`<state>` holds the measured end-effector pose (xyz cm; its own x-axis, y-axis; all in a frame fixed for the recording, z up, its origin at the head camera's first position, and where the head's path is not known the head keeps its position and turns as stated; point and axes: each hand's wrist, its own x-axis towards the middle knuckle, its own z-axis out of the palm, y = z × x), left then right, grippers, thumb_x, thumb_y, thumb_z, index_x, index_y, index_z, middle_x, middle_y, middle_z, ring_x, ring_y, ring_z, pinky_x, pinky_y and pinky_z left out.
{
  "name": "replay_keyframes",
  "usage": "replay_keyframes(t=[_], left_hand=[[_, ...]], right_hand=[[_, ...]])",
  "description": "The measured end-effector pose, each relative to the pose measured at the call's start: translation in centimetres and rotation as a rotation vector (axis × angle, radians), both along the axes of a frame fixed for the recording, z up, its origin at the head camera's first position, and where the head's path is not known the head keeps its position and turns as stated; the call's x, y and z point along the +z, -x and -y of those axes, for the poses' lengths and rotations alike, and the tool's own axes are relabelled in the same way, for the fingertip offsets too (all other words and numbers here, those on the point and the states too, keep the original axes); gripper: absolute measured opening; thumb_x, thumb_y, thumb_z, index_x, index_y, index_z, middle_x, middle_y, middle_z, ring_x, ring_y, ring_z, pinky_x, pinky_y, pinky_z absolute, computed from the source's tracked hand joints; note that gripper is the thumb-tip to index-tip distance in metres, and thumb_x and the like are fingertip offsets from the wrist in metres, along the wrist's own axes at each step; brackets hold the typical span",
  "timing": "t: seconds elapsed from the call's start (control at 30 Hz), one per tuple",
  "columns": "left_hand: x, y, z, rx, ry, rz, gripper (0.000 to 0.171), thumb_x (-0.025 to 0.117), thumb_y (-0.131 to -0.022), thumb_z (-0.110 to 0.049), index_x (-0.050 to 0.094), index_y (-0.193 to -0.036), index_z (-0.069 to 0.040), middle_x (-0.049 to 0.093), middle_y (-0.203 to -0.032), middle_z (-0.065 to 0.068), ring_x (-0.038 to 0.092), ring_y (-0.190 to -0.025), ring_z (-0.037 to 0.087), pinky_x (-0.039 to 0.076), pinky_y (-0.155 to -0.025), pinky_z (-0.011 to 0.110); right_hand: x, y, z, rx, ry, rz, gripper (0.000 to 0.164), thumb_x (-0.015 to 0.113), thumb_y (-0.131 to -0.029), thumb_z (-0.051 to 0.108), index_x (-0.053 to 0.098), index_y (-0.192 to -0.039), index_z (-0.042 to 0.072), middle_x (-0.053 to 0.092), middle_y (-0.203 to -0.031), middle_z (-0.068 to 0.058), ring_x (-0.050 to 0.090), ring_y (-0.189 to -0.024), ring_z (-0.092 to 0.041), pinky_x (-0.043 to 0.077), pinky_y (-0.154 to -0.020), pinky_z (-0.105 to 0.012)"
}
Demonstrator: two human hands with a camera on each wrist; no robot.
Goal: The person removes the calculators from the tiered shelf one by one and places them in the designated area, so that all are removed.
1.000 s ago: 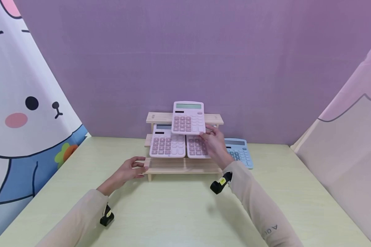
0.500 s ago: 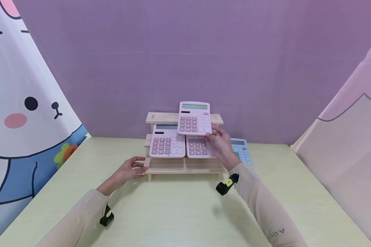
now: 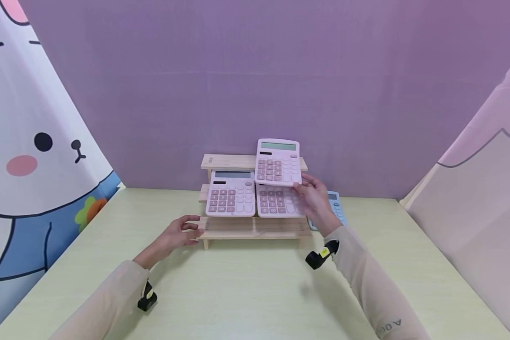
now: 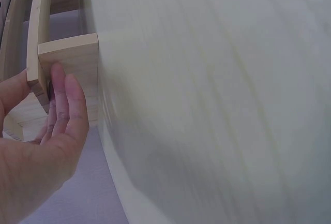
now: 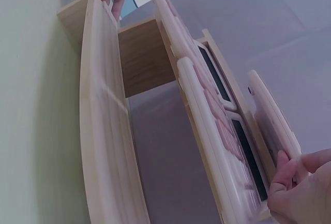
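Observation:
A pink calculator (image 3: 278,161) is held up in front of the top tier of a three-tier wooden shelf (image 3: 255,230). My right hand (image 3: 316,203) pinches it at its lower right corner, thumb on the front, as the right wrist view also shows. On the middle tier two more pink calculators lean side by side, the left calculator (image 3: 231,197) in full sight and the right calculator (image 3: 274,204) partly covered by the held one and my hand. My left hand (image 3: 174,237) grips the left end of the bottom tier, with thumb over the board and fingers beneath (image 4: 62,105).
A blue calculator (image 3: 338,211) lies on the pale green table (image 3: 238,293) right of the shelf, partly behind my right hand. A purple backdrop (image 3: 255,85) rises behind it, and a cloth with a cartoon animal (image 3: 38,156) hangs at the left.
My right hand has carried the pink calculator to the right along the top tier, uncovering more of the left calculator's display. The left hand has stayed at the shelf's end.

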<state>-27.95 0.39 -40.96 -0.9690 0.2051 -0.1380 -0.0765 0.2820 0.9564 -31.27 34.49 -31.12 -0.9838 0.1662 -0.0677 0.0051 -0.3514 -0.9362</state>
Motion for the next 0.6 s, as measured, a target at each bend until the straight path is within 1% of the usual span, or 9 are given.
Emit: replay_keyframes(t=[0.1, 0.23, 0.43, 0.53, 0.6], left_hand=[[0.0, 0.0, 0.0, 0.001, 0.001, -0.001, 0.059, 0.061, -0.087, -0.013, 0.03, -0.135, 0.003, 0.046, -0.123, 0.025, 0.06, -0.089, 0.014, 0.055, -0.084, 0.036], [0.0, 0.1, 0.0, 0.003, 0.0, 0.0, 0.059, 0.061, -0.087, -0.014, 0.03, -0.135, 0.002, 0.046, -0.123, 0.024, 0.06, -0.09, 0.014, 0.055, -0.084, 0.036], [-0.1, 0.1, 0.0, 0.003, 0.0, 0.001, 0.06, 0.062, -0.087, -0.015, 0.03, -0.135, 0.002, 0.047, -0.121, 0.023, 0.06, -0.089, 0.014, 0.055, -0.084, 0.036], [-0.1, 0.1, 0.0, 0.008, 0.0, 0.001, 0.06, 0.062, -0.087, -0.015, 0.031, -0.135, 0.002, 0.048, -0.12, 0.023, 0.06, -0.089, 0.014, 0.055, -0.083, 0.035], [-0.1, 0.1, 0.0, 0.007, 0.003, 0.0, 0.06, 0.062, -0.087, -0.015, 0.031, -0.135, 0.002, 0.048, -0.12, 0.023, 0.06, -0.089, 0.014, 0.055, -0.083, 0.035]], right_hand=[[0.0, -0.1, -0.5, 0.001, -0.012, 0.005, 0.052, 0.052, -0.085, -0.01, 0.039, -0.133, 0.005, 0.049, -0.102, -0.002, 0.051, -0.091, -0.011, 0.049, -0.084, -0.018], [0.1, -0.2, -1.3, -0.001, -0.014, 0.007, 0.052, 0.051, -0.086, -0.009, 0.038, -0.134, 0.005, 0.049, -0.099, -0.002, 0.053, -0.087, -0.01, 0.05, -0.082, -0.017], [0.0, -0.3, -2.5, 0.005, 0.032, -0.012, 0.052, 0.05, -0.085, -0.012, 0.035, -0.134, 0.002, 0.051, -0.095, -0.003, 0.055, -0.077, -0.008, 0.051, -0.077, -0.016], [0.0, -0.4, -3.0, 0.004, 0.028, -0.011, 0.053, 0.051, -0.085, -0.011, 0.035, -0.134, 0.002, 0.051, -0.095, -0.003, 0.054, -0.077, -0.008, 0.05, -0.074, -0.016], [-0.1, -0.5, -3.4, 0.008, 0.017, -0.008, 0.052, 0.05, -0.087, -0.01, 0.035, -0.135, 0.003, 0.05, -0.097, -0.003, 0.054, -0.08, -0.009, 0.049, -0.075, -0.016]])
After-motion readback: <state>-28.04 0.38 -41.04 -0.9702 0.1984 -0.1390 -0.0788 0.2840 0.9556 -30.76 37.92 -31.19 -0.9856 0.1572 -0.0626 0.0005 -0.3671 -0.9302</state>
